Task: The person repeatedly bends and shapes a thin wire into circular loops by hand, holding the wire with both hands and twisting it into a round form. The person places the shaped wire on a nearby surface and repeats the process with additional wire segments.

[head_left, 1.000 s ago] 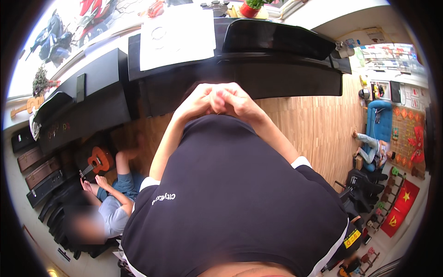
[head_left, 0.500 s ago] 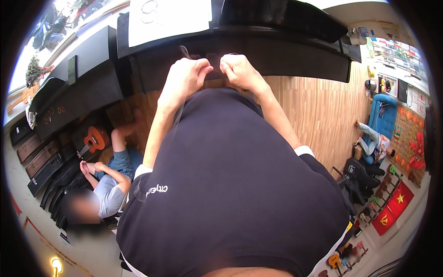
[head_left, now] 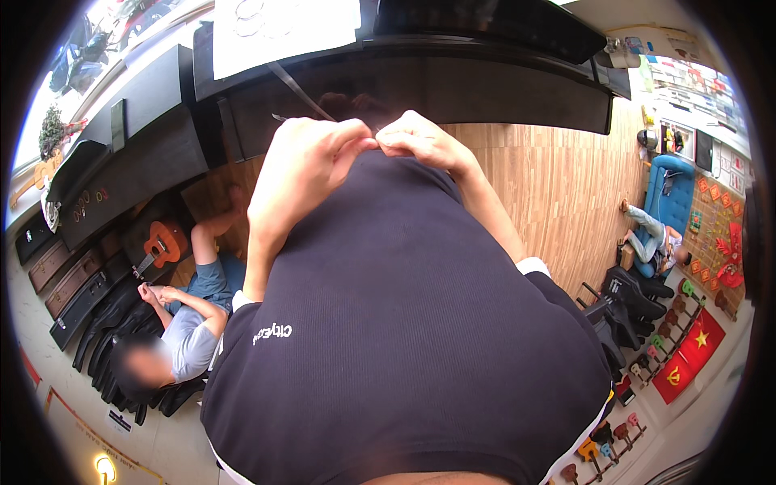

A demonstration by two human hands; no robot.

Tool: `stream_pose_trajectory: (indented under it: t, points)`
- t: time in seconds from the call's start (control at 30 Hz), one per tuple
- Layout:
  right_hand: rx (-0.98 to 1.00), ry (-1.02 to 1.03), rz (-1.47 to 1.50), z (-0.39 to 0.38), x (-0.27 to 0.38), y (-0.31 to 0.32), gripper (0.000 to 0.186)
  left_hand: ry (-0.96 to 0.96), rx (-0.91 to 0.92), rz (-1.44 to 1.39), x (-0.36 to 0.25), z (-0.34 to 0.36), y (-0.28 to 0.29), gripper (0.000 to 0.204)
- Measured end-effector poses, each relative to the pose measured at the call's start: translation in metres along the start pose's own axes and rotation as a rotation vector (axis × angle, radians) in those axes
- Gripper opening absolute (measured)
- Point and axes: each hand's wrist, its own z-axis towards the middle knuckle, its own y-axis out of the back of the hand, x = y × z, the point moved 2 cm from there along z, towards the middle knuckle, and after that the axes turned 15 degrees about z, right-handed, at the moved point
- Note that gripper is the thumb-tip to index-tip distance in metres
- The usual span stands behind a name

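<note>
- Where the view begins at left, an orange-brown ukulele shows a smooth, round-edged wooden body, close to a seated person.
- White sheet: flat, straight-edged, bearing faint ring shapes; lies on the black counter, whose faces look hard, smooth and partly glossy.
- Translucent strand: slender, partly blurred, extends from behind the left hand up toward the sheet. Judged very light, springy and somewhat slippery; best held close to an end, between thumb and forefinger.
- Left hand: grip pinched, thumb against forefinger, judged to be on the strand; exact contact too small to confirm.
- Right hand: grip likewise pinched, fingertips just beside the left's, apparently on the strand's fine portion, which is barely discernible.
- Floor: light brown, narrow wood-grain planks.
- Blue sofa: padded, soft-looking upholstery.
</note>
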Motion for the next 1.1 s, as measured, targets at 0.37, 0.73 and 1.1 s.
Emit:
stream_pose_trajectory:
  t: [0.37, 0.73, 1.1]
  points:
    - [-0.026, 0.080, 0.478, -0.003, -0.002, -0.010, 0.043, 0.214, -0.272, 0.033, 0.037, -0.005, -0.009, 0.008]
    - [-0.200, 0.336, 0.301, 0.027, 0.004, -0.026, 0.028, 0.161, -0.073, -0.578, 0.041, 0.004, -0.084, 0.013]
    - [-0.609, 0.348, -0.644, 0.030, -0.004, 0.002, 0.020, 0.109, 0.037, -0.154, 0.047, -0.001, -0.070, 0.015]
